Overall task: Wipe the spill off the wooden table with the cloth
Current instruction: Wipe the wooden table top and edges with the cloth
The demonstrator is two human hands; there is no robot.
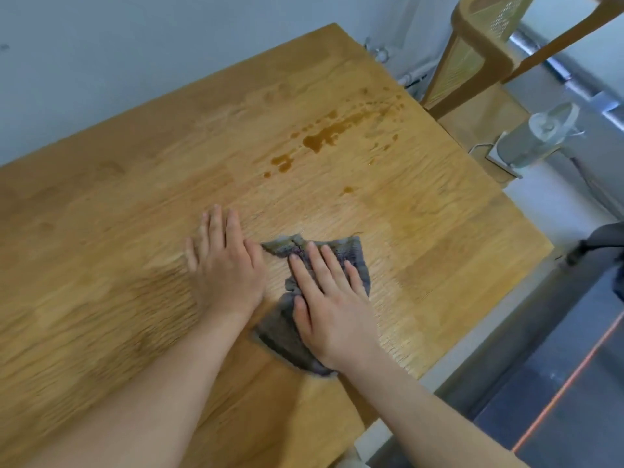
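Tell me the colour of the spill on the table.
The spill is amber-brown; head view shows it best.

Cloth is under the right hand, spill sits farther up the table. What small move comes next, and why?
Probably slide the right hand, pressed flat on the cloth, forward toward the brown spill: the puddles lie beyond the cloth, untouched by it. The left hand rests flat on the wooden table beside it.

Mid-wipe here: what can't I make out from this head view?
- Middle of the cloth: covered by the right hand.
- Grain of the table around the left hand: motion-blurred in the head view, thin residue unreadable.
- Far streaks of the spill: faint, extent unclear.
- The grey object past the table's right edge: blurred, unidentifiable.
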